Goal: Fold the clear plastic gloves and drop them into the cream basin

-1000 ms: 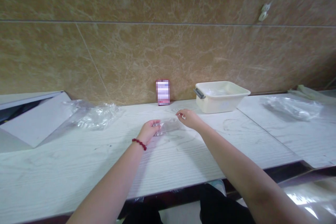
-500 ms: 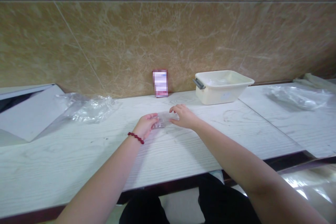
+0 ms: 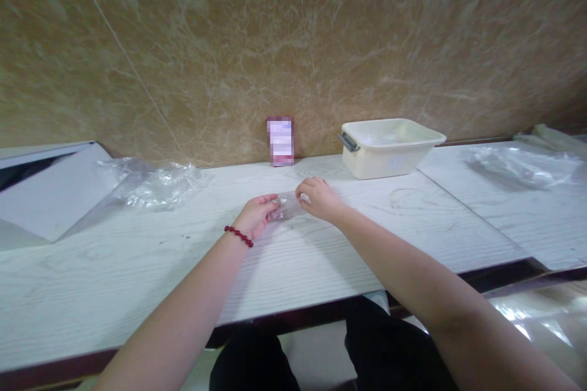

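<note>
A small clear plastic bag (image 3: 287,206) is stretched between my two hands, just over the white wood-grain table (image 3: 293,269). My left hand (image 3: 257,214), with a red bead bracelet at the wrist, pinches the bag's left end between thumb and fingers. At the other end, my right hand (image 3: 318,198) has its thumb and curled fingers closed on the bag's edge. What the bag contains, if anything, is too blurred to tell.
Against the marbled wall stands a small upright card (image 3: 280,142), its face blurred. Right of it is a cream plastic bin (image 3: 385,162) with a grey handle. Crumpled clear plastic lies left (image 3: 160,186) and right (image 3: 527,166). A white box (image 3: 55,195) sits far left.
My right hand's thumb and fingers have drawn together on the bag's edge. The left hand keeps its hold. The view has tilted slightly.
</note>
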`<state>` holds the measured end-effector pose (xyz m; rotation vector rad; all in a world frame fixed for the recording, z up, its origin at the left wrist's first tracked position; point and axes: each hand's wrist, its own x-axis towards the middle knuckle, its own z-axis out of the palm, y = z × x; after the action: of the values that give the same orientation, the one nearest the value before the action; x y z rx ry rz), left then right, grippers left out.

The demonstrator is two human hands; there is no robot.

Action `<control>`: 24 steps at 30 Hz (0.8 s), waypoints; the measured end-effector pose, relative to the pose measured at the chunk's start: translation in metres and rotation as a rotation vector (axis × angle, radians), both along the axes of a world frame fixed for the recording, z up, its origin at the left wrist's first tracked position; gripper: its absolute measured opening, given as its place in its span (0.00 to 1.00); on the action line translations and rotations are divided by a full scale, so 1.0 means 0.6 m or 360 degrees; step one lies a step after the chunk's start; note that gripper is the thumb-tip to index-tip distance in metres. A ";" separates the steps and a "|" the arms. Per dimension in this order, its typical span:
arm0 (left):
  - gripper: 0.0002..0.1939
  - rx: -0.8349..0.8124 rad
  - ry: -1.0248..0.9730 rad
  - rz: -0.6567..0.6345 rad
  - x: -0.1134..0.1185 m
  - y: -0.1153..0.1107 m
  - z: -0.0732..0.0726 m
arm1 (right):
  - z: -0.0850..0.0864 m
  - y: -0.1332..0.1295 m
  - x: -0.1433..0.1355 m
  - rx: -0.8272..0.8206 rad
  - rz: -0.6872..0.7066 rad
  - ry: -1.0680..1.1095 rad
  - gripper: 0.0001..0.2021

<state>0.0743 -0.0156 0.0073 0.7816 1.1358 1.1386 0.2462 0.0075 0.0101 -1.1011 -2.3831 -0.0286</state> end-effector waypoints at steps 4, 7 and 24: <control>0.13 -0.0025 -0.0036 -0.0039 -0.003 0.002 0.001 | 0.002 0.006 0.005 0.0010 -0.0037 0.0074 0.04; 0.13 -0.0040 -0.0073 -0.0055 -0.005 0.003 0.001 | -0.004 0.013 0.009 -0.0003 -0.0104 0.0165 0.03; 0.16 -0.0005 0.0201 -0.0023 -0.010 -0.001 0.001 | 0.012 0.022 0.044 -0.0346 0.0214 -0.0244 0.11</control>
<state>0.0683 -0.0160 0.0081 0.8677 1.2345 1.0874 0.2724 0.0208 0.0170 -1.0653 -2.6426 0.2043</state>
